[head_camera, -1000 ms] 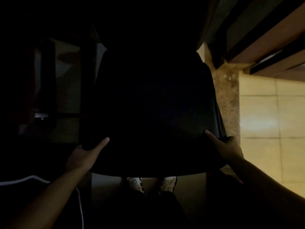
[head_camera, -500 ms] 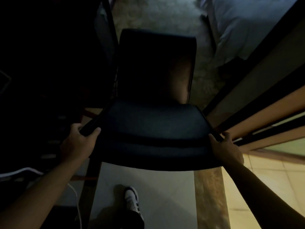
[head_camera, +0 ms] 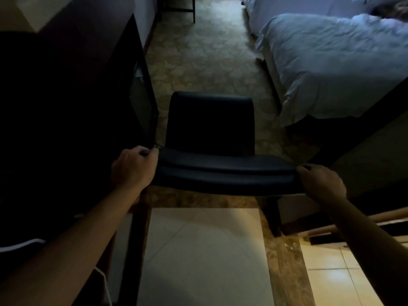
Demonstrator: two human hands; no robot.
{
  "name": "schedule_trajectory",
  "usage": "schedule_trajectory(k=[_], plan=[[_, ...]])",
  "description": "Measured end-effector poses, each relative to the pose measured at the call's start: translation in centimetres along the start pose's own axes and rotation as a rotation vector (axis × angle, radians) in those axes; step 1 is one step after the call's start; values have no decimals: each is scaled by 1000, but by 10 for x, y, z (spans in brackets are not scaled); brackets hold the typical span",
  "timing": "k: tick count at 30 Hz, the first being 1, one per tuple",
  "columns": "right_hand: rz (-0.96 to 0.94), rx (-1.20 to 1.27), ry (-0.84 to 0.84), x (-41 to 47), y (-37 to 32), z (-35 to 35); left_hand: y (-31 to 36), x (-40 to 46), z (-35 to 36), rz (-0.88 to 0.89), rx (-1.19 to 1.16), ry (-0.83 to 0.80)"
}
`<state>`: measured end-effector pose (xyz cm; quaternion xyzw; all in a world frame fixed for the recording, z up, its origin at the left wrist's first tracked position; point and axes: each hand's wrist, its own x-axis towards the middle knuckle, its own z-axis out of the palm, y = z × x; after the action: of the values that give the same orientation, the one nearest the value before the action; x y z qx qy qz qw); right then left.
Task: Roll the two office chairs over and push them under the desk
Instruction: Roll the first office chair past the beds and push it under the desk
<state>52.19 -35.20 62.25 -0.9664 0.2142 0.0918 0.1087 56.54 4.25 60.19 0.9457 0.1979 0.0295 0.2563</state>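
Note:
A dark padded chair (head_camera: 212, 127) stands in front of me in a dim room, seat pointing away, its backrest top edge nearest me. My left hand (head_camera: 133, 166) grips the left end of the backrest top. At the right end of that edge my right hand (head_camera: 320, 181) holds on, fingers wrapped over it. One dark chair leg (head_camera: 273, 217) shows below the backrest on the right; any wheels are hidden. At the far top, thin dark legs of some furniture (head_camera: 192, 9) stand on the carpet; I cannot tell if it is the desk.
A dark cabinet (head_camera: 77, 107) runs along the left, close to the chair's left side. On the right is a bed with a pale duvet (head_camera: 331, 69). Patterned carpet (head_camera: 205, 56) lies between them; a stone threshold (head_camera: 198, 198) and pale tiles (head_camera: 203, 257) are under me.
The view has lifted and the chair has rolled forward from the tiles toward the carpet. Both hands have kept their hold on the backrest top.

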Motion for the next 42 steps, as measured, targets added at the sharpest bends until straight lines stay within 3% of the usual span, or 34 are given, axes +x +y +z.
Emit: schedule_trajectory(k=[3,5,12,18,24,27,32,36,42], plan=[[-226,-337,-28,43,-21,-31,29,46,-13,85,-2,-89],[-268,-390,-11,78,-42,-52,52,83,-22,89,25,-142],[-248,-234,193,210,-128,-95,139,219,-17,111,48,-57],[-317,-138,248,317,-165,-108,183,310,1,39,-20,47],[-363,-27,134,404,-183,-132,223,375,26,24,-84,20],[-331,-2,42,449,-190,-140,241,411,41,102,14,127],[-309,14,-48,535,-224,-150,281,510,53,167,236,-30],[-269,-43,-13,596,-253,-155,313,591,55,228,373,-165],[-308,-133,-99,679,-284,-181,362,669,72,287,271,-314]])
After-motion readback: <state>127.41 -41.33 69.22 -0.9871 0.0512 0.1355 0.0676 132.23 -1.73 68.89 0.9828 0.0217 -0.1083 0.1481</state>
